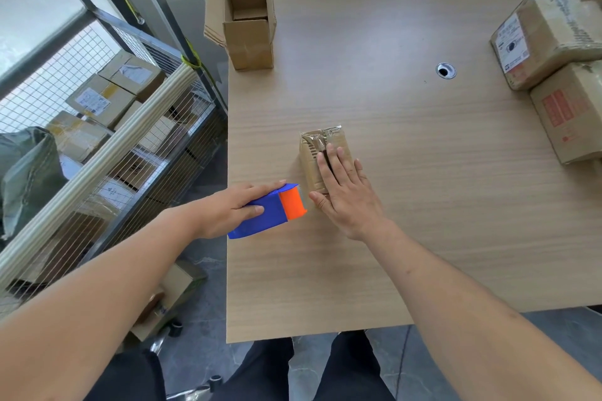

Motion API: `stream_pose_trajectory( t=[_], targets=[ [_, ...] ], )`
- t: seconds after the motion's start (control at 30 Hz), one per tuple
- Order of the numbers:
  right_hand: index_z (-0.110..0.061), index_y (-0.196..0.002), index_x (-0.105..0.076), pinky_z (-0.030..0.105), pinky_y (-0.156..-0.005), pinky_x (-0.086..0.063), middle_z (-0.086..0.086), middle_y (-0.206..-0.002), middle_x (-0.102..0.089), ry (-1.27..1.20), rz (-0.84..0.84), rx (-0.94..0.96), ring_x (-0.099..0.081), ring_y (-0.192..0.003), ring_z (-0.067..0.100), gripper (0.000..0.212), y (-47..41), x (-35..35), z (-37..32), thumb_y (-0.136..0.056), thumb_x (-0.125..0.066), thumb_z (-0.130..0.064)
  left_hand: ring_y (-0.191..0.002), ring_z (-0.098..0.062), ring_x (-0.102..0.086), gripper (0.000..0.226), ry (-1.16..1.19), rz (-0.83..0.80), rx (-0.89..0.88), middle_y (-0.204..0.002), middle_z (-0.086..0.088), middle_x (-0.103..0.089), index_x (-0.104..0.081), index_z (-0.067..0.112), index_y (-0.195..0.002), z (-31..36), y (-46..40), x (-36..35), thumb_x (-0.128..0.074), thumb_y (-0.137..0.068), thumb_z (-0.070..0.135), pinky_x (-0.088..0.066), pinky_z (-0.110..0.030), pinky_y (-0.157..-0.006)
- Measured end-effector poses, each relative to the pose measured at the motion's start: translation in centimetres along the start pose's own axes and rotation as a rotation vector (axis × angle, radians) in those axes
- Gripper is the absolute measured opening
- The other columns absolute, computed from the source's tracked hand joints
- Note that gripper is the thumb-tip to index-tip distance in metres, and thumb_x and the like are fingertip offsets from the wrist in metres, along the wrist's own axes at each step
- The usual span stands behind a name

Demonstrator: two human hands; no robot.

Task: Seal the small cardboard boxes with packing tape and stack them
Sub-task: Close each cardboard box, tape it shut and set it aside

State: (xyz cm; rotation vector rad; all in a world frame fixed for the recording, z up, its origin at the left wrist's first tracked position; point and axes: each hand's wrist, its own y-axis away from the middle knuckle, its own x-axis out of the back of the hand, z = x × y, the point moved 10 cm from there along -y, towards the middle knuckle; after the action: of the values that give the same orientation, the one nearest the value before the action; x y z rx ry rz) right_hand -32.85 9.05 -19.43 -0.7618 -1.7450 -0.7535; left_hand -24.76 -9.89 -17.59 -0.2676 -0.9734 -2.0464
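Centrally, the right hand [345,195] lies flat with straight fingers on the small taped brown cardboard box [321,156] on the pale wood-grain worktop [407,238], while the left hand [233,208] grips the blue and orange tape dispenser [272,210] just left of the box, at the worktop's left edge.

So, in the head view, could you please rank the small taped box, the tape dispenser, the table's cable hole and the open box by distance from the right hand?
1. Small taped box: under the right hand, which presses on it.
2. Tape dispenser: just left, in the left hand.
3. Cable hole: farther back, to the right.
4. Open box: far back left.
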Motion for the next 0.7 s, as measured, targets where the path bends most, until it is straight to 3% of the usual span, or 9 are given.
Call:
stream_pose_trajectory(
  t=[0.17, 0.3, 0.43, 0.57, 0.7],
  targets=[
    [-0.022, -0.163, 0.006, 0.042, -0.127, 0.005, -0.003, -0.168, 0.021, -0.027, -0.028, 0.006, 0.022, -0.154, 0.013, 0.078, -0.1, 0.1, 0.1, -0.099, -0.006, -0.064, -0.137, 0.010, -0.028, 0.062, -0.053, -0.020, -0.024, -0.155, 0.028, -0.031, -0.020, 0.060, -0.153, 0.5, 0.9, 0.4, -0.045, -0.109, 0.025, -0.024, -0.027, -0.114],
    [-0.023, -0.163, 0.009, 0.043, -0.127, 0.005, -0.005, -0.166, 0.027, -0.025, -0.053, 0.013, 0.026, -0.153, 0.011, 0.077, -0.2, -0.1, 0.1, -0.098, -0.003, -0.063, -0.144, -0.005, -0.032, 0.059, -0.058, 0.005, 0.006, -0.156, 0.021, -0.034, -0.016, 0.063, -0.152, -0.7, 1.4, 0.6, -0.044, -0.108, 0.033, -0.027, -0.039, -0.120],
    [-0.024, -0.162, 0.010, 0.044, -0.127, 0.005, -0.005, -0.167, 0.025, -0.018, -0.040, 0.003, 0.025, -0.153, 0.012, 0.078, -0.2, -0.2, 0.1, -0.098, -0.004, -0.065, -0.127, -0.019, -0.050, 0.058, -0.186, 0.063, 0.068, -0.141, 0.003, -0.052, -0.009, 0.062, -0.152, -0.6, 0.2, 0.2, -0.028, -0.098, 0.061, -0.039, -0.045, -0.110],
    [-0.024, -0.162, 0.010, 0.043, -0.127, 0.006, -0.005, -0.167, 0.024, -0.016, -0.042, -0.003, 0.024, -0.153, 0.011, 0.080, -0.2, -0.3, 0.2, -0.097, -0.005, -0.068, -0.103, -0.025, -0.058, 0.047, -0.190, 0.040, 0.141, -0.122, -0.003, -0.062, -0.024, 0.038, -0.154, 1.1, -1.9, -1.2, -0.031, -0.107, 0.044, -0.045, -0.042, -0.093],
    [-0.022, -0.163, 0.008, 0.046, -0.127, 0.003, -0.002, -0.168, 0.020, 0.029, -0.032, -0.012, 0.020, -0.155, 0.015, 0.082, -0.3, -0.4, 0.0, -0.095, -0.003, -0.067, -0.103, -0.025, -0.058, 0.036, -0.149, 0.019, 0.233, -0.118, -0.002, -0.064, -0.041, 0.027, -0.138, 1.7, -3.6, -1.5, -0.030, -0.109, 0.042, -0.042, -0.040, -0.088]
  ],
)
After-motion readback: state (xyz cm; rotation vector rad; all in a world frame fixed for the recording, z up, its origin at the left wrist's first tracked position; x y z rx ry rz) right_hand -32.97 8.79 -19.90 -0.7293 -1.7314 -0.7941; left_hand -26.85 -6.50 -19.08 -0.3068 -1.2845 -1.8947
